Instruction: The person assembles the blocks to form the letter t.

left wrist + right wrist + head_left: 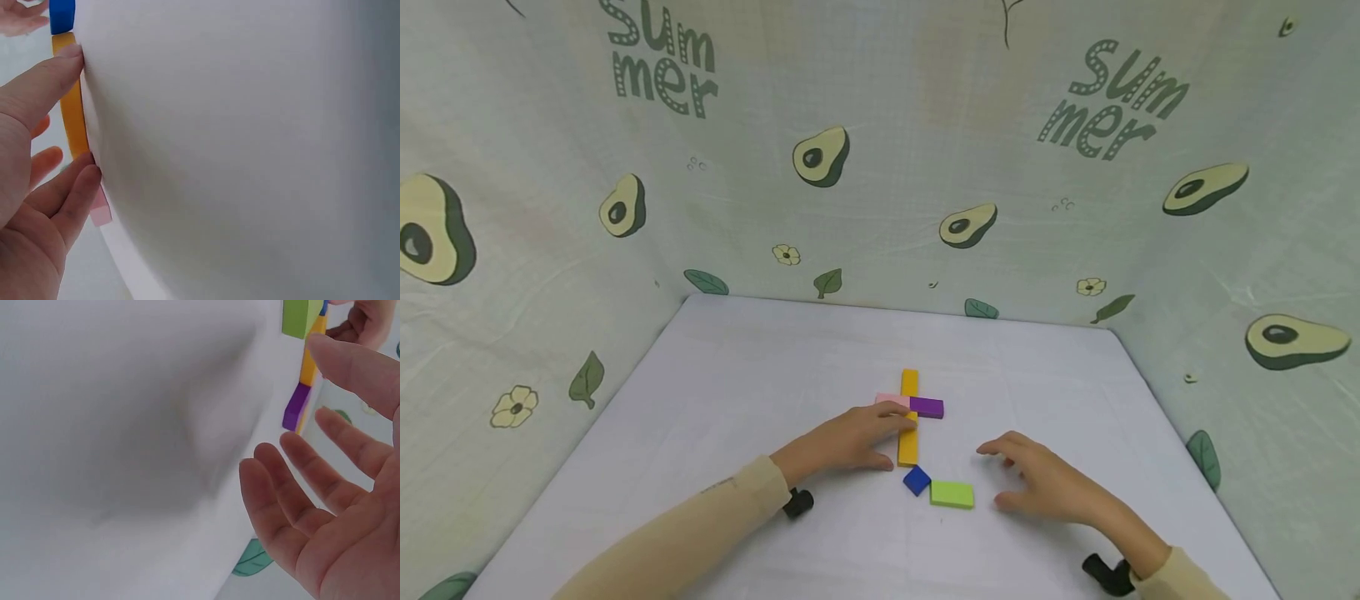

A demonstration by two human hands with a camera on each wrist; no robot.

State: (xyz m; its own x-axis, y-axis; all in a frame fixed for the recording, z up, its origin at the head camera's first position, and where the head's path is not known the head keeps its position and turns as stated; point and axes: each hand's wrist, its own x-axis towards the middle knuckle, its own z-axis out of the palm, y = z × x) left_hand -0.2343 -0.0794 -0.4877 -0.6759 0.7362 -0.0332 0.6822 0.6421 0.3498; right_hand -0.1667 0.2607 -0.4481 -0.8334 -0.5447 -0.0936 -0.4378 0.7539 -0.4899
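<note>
My left hand reaches over the long yellow-orange block. Its fingertips lie by the pink block and the orange one. Its thumb is at the orange block's near end, and no finger curls round anything. A purple block and another orange block continue the cross shape. The blue block, turned cornerwise, sits just below the cross, by the light green block. My right hand hovers right of the green block, fingers spread and loosely bent, holding nothing.
The blocks lie on a white-covered table. Pale cloth walls printed with avocados and leaves stand behind and at both sides. A dark wrist device sits under the left wrist, another under the right.
</note>
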